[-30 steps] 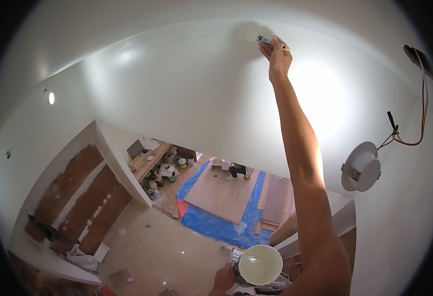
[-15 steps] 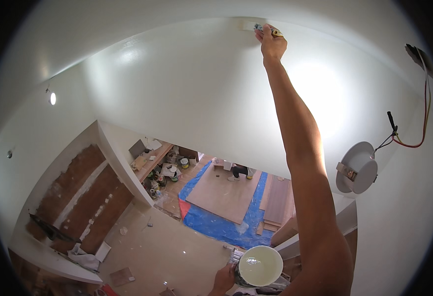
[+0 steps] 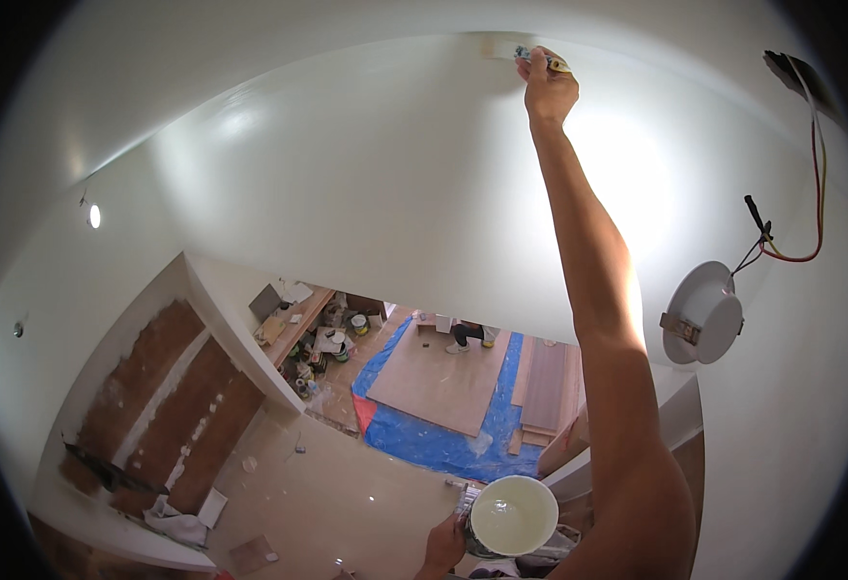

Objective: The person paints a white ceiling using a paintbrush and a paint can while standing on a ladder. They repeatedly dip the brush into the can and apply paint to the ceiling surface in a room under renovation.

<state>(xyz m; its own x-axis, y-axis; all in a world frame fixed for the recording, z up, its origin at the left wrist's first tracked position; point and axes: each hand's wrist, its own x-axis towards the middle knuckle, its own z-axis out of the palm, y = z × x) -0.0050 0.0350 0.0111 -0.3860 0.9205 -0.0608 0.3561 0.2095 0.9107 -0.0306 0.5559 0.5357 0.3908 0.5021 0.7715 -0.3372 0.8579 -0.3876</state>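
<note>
My right hand (image 3: 550, 92) is raised high, closed on a paintbrush (image 3: 557, 66) whose bluish ferrule is at the white wall (image 3: 366, 164), just below the curved edge with the surface above. A faint patch and shadow lie around the brush tip. At the bottom, my left hand (image 3: 445, 543) holds a white bucket (image 3: 535, 527) with pale, creamy paint inside. A metallic tool (image 3: 464, 498), perhaps a roller or brush, sits against the bucket's left side; I cannot make it out clearly.
A dangling white downlight (image 3: 709, 314) and wires from a ceiling hole (image 3: 793, 72) are right. Below are a patched wooden panel (image 3: 153, 406), a cluttered shelf (image 3: 298, 324), and a blue sheet (image 3: 395, 440) with boards (image 3: 434, 377) and a crouching person (image 3: 467, 333).
My right hand rose toward the wall's upper edge, moving left and then slightly right with the brush. The view has shifted slightly; the left hand keeps the bucket low.
</note>
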